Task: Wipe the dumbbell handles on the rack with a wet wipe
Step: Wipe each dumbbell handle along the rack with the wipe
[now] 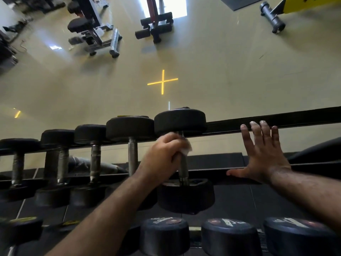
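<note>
Dumbbell (181,156) under work sits rightmost in the upper row of the rack (276,124), resting across the far and near rails, round black rubber heads at either end and a metal handle (183,169) between them. We see the left hand (162,156) wrapped around the far part of that handle, fingers curled tight, with a crumpled white wet wipe (186,149) bunched inside the grip and poking out on the right side. Bare metal shows on the near part of the handle, below the fist.

We note the right hand (262,154) spread wide and flat, holding nothing: fingertips (255,124) lie on the far black rail, thumb stretched out to the left along the near rail.

Left of the gripped dumbbell, four more dumbbells (132,145) stand in the same row, handles knurled and dull grey, some blotched. Lower row, nearest us, shows three dark rounded dumbbell heads (228,233) with worn printed labels on the end faces. Beyond the rack, glossy beige floor (239,71) carries a yellow cross mark (163,81) and black-padded benches (92,28).
</note>
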The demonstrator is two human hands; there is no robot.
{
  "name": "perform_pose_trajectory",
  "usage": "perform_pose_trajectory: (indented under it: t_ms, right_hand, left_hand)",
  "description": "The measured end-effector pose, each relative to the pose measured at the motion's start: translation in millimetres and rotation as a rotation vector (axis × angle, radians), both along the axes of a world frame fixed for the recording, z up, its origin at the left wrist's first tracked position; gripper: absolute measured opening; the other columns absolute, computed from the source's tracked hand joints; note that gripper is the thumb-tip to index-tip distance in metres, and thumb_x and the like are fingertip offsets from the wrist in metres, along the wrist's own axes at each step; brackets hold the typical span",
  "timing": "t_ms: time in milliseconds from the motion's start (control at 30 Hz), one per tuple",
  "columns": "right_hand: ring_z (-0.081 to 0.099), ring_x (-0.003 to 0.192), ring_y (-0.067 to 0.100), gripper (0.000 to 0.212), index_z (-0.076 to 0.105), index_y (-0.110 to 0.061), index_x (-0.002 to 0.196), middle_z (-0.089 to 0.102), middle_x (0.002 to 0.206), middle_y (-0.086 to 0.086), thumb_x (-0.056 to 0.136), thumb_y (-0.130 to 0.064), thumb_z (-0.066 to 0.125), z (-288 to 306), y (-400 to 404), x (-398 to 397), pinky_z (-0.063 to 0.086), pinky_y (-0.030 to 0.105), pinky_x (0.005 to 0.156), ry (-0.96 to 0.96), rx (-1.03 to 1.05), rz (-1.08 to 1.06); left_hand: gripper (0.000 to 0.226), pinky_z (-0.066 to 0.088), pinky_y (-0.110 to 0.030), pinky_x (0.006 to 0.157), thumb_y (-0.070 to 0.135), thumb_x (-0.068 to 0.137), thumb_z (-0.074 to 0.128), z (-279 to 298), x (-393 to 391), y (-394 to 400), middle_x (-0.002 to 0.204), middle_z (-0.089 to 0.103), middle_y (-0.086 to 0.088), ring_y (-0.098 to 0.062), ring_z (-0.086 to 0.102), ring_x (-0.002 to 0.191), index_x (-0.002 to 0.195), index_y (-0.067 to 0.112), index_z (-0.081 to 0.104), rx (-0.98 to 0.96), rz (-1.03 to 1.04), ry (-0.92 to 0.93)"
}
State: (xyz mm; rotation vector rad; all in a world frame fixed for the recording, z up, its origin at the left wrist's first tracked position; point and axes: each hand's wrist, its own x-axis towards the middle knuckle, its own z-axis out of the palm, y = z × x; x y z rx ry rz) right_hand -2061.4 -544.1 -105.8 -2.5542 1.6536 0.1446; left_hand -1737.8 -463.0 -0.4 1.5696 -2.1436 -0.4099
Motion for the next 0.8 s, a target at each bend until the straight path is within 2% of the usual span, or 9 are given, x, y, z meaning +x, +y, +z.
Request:
perform_pose_trajectory:
  t_ms: [67,167,233,367,533,633,667,767,800]
  right_hand:
    - [0.008,0.161,0.052,0.162,0.016,-0.007,0.171,0.02,0.169,0.028,0.053,-0.116,0.038,-0.1,-0.2,0.3,0.007,0.071,0.128,-0.005,0.0,0.0]
    - [0.009,0.161,0.052,0.162,0.017,-0.007,0.171,0.021,0.17,0.028,0.052,-0.116,0.038,-1.4,-0.8,-0.7,0.007,0.071,0.128,-0.01,0.006,0.002]
    - [0.009,0.161,0.052,0.162,0.017,-0.007,0.171,0.02,0.17,0.028,0.053,-0.116,0.039,-1.9,-0.4,-1.2,0.008,0.071,0.128,-0.006,0.012,0.005]
    - [0.006,0.162,0.051,0.162,0.016,-0.008,0.171,0.018,0.17,0.027,0.053,-0.117,0.035,-0.4,0.3,-1.4,0.006,0.071,0.129,-0.005,0.017,-0.002]
    - [0.006,0.162,0.051,0.162,0.015,-0.008,0.171,0.019,0.17,0.027,0.053,-0.117,0.033,0.3,-0.3,-2.3,0.007,0.071,0.128,0.004,0.027,-0.007]
    - [0.007,0.161,0.051,0.162,0.015,-0.007,0.171,0.019,0.17,0.027,0.052,-0.116,0.035,-0.1,0.5,-1.8,0.007,0.072,0.128,0.008,0.033,-0.003]
    - [0.008,0.161,0.052,0.162,0.016,-0.007,0.171,0.02,0.17,0.028,0.052,-0.116,0.036,0.3,0.2,-1.5,0.007,0.072,0.128,0.003,0.032,-0.002]
    - [0.01,0.16,0.053,0.162,0.017,-0.006,0.17,0.022,0.169,0.029,0.053,-0.116,0.034,0.4,-1.1,-2.2,0.008,0.073,0.127,-0.009,0.027,-0.004]
    - [0.01,0.16,0.053,0.161,0.017,-0.006,0.17,0.021,0.169,0.029,0.053,-0.116,0.032,0.2,-1.1,-2.4,0.008,0.073,0.127,-0.009,0.029,-0.006]
  left_hand:
    - [0.026,0.056,-0.031,0.084,0.008,0.092,0.073,-9.5,-11.8,-12.2,0.112,0.067,-0.004,-0.02,0.061,0.099,0.117,0.012,0.075,-0.269,0.033,-0.212]
    - [0.034,0.058,-0.037,0.073,0.006,0.092,0.069,-29.5,-7.7,-10.0,0.116,0.065,-0.007,-0.026,0.059,0.099,0.126,0.013,0.071,-0.275,0.04,-0.437]
    - [0.033,0.061,-0.036,0.073,0.002,0.089,0.069,-30.7,8.0,0.2,0.113,0.067,-0.003,-0.023,0.062,0.098,0.119,0.016,0.073,-0.173,0.196,-0.363]
    - [0.027,0.04,-0.002,0.076,0.001,0.089,0.066,-17.2,12.3,11.8,0.1,0.069,0.01,-0.003,0.058,0.09,0.103,0.022,0.076,0.138,0.484,-0.076]
    - [0.006,0.059,-0.032,0.08,0.024,0.096,0.069,15.2,-2.0,17.5,0.094,0.07,0.009,-0.013,0.068,0.09,0.1,0.025,0.073,0.723,0.112,-0.172]
    - [0.012,0.062,-0.038,0.083,0.019,0.091,0.077,38.8,13.6,7.3,0.096,0.077,-0.005,-0.021,0.075,0.093,0.103,0.017,0.078,0.904,0.041,0.321]
    - [0.01,0.062,-0.036,0.08,0.019,0.089,0.078,38.9,17.5,3.6,0.092,0.078,-0.003,-0.018,0.075,0.089,0.099,0.017,0.078,0.878,0.107,0.349]
    - [0.007,0.058,-0.03,0.067,0.029,0.089,0.072,12.5,15.8,-13.2,0.078,0.072,0.007,-0.012,0.069,0.077,0.083,0.025,0.076,0.649,0.367,-0.147]
    - [0.01,0.055,-0.028,0.062,0.026,0.088,0.071,-0.9,12.5,-16.1,0.075,0.069,0.007,-0.014,0.067,0.075,0.079,0.025,0.073,0.608,0.402,-0.205]
